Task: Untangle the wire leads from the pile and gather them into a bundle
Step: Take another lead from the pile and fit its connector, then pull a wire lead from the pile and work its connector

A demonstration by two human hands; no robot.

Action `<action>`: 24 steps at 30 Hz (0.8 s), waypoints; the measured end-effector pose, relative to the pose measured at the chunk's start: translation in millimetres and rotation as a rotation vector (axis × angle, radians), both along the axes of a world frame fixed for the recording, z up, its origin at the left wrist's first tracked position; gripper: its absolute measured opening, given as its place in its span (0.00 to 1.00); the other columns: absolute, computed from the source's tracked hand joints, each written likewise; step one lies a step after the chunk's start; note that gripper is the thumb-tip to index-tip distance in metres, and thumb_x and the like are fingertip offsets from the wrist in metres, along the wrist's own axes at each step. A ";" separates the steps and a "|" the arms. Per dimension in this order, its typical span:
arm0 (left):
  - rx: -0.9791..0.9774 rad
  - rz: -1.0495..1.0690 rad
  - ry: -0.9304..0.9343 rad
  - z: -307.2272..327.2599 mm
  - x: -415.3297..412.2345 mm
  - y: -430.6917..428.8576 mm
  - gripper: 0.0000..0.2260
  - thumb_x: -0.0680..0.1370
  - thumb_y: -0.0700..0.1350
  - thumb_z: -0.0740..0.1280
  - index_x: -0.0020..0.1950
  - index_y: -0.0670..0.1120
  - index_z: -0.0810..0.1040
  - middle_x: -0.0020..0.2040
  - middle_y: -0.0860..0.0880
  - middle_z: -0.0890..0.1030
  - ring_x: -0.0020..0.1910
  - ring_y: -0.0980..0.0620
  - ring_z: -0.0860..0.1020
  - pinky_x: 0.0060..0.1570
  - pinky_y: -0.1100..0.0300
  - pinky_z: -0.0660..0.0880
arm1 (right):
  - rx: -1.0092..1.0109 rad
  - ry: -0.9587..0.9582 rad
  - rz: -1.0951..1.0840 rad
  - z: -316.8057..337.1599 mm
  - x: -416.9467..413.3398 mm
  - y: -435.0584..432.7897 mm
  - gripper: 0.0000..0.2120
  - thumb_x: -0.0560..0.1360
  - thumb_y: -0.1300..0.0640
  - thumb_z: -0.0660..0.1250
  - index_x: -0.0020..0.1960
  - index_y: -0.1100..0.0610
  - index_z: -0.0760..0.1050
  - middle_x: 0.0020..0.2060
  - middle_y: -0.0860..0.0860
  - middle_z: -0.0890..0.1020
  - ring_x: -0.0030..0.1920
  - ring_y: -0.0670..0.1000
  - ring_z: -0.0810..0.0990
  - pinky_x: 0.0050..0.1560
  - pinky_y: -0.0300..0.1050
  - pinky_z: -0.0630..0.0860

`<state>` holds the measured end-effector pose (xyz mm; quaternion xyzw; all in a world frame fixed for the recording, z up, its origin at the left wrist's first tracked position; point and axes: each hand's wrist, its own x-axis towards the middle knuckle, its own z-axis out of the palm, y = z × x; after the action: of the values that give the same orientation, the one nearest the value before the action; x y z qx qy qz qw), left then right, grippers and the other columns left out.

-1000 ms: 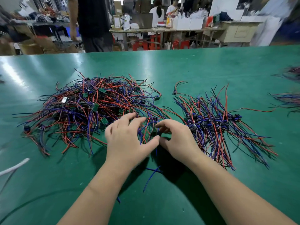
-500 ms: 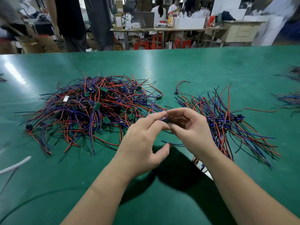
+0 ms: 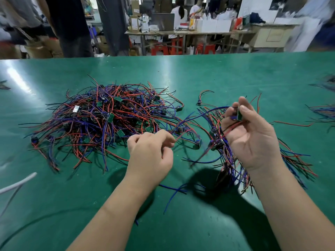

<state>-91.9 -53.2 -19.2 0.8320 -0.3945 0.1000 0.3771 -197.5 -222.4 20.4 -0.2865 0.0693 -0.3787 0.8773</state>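
Risk: lead (image 3: 208,109) snagging in pile (image 3: 101,120), dragging neighbours out or tearing off its board (image 3: 239,113) if yanked. Right hand (image 3: 252,134) raised, pinching board; left hand (image 3: 150,151) pinching lead's wires. Pile mid-table toward left edge: thin red, blue, black strands, knotted. Bundle (image 3: 227,169) toward right edge.

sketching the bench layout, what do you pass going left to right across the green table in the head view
white cable → tangled pile → left hand → right hand, gripping a wire lead → loose wires at the right edge
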 end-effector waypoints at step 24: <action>-0.568 -0.099 0.288 5.1 -6.2 -5.0 0.08 0.73 0.50 0.71 0.48 0.48 0.85 0.43 0.61 0.84 0.40 0.63 0.82 0.44 0.63 0.79 | -0.080 0.419 0.436 -22.7 18.7 46.6 0.05 0.64 0.62 0.68 0.31 0.57 0.82 0.33 0.55 0.83 0.31 0.52 0.84 0.26 0.36 0.78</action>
<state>-98.2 -58.2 -14.1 0.6789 -0.3335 0.0685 0.6506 -178.8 -175.8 -2.4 -0.4009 0.1706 -0.1166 0.8925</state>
